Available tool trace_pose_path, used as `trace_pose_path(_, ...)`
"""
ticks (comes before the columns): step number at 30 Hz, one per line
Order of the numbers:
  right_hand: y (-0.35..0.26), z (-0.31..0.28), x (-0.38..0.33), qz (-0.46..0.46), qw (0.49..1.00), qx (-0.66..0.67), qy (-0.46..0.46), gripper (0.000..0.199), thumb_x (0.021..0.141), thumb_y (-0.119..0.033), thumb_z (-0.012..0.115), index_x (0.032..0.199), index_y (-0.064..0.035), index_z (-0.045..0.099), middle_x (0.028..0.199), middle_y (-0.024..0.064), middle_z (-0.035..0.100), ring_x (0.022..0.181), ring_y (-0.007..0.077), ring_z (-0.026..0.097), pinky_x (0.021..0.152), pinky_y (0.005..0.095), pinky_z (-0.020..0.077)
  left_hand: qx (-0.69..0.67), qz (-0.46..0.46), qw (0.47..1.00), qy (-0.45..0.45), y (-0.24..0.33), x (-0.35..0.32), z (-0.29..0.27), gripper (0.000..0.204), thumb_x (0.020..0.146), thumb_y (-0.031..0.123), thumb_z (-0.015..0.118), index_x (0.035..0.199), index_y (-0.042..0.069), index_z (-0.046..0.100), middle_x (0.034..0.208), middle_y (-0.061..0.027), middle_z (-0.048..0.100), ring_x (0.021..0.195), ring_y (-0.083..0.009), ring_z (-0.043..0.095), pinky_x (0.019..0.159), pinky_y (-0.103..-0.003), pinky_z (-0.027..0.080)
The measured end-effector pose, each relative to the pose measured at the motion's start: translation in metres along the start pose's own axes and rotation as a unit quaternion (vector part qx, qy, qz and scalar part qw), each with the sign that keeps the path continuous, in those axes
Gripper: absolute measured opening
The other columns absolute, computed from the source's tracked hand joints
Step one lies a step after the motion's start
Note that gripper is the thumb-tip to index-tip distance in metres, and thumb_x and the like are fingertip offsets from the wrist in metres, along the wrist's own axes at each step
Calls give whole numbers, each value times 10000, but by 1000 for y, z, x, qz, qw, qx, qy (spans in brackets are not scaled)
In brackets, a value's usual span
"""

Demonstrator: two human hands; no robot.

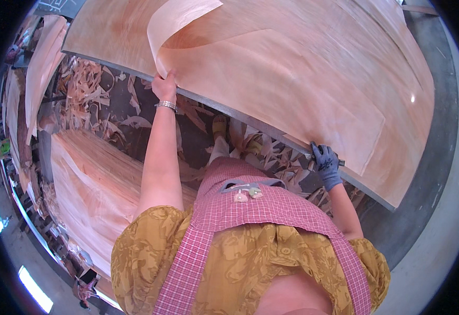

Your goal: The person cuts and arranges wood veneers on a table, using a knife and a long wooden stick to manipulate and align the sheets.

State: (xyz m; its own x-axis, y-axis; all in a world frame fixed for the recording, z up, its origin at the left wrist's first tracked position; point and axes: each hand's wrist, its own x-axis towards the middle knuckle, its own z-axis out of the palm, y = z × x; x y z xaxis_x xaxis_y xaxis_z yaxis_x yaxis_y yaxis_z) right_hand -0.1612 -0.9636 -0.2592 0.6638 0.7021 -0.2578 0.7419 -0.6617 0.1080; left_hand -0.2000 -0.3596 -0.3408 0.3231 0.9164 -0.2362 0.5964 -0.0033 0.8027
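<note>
A thin wood veneer sheet (287, 79) lies on a stack of wide veneer. Its left end rises in a curled flap (161, 31). My bare left hand (165, 86), with a metal watch at the wrist, is closed on the foot of that flap at the near edge of the stack. Farther right along the same edge, my right hand (326, 164) wears a grey-blue glove. Its fingers are wrapped round a small dark tool (341, 163), whose dark end sticks out on the right; the rest is mostly hidden by the glove.
A straight grey edge (224, 108) runs along the near side of the stack. Torn veneer scraps (85, 84) litter the floor below. Another veneer stack (93, 168) stands at my left, and a tall bent sheet (45, 68) leans behind it. Grey floor (397, 231) extends at right.
</note>
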Motion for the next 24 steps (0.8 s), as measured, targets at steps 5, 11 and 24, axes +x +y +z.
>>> trace_pose_path(5, -3, -15, 3, 79, 982, 167, 25, 452, 830, -117, 626, 1274, -142, 545, 1052, 101, 581, 987, 295, 612, 753, 412, 539, 213, 81, 970, 85, 44, -40, -18, 862, 634, 346, 850, 1355, 107, 443, 1383, -179, 451, 1194, -304, 505, 942, -508, 399)
trace_pose_path(11, -53, -71, 107, 20, 923, 342, 173, 328, 857, -107, 664, 1149, -9, 550, 1107, 217, 568, 983, 376, 596, 828, 422, 506, 325, 415, 839, 135, 23, -29, -30, 1008, 631, 443, 831, 1475, 249, 314, 1540, -89, 255, 1436, -312, 216, 1120, -621, 137)
trace_pose_path(24, -247, -141, 403, -381, 918, 17, 113, 142, 935, -240, 530, 1031, -137, 549, 862, 94, 630, 777, 273, 649, 655, 413, 519, 275, 335, 899, -62, 20, -8, -59, 1027, 586, 574, 812, 1438, 173, 400, 1464, -29, 406, 1371, -248, 339, 1131, -554, 192)
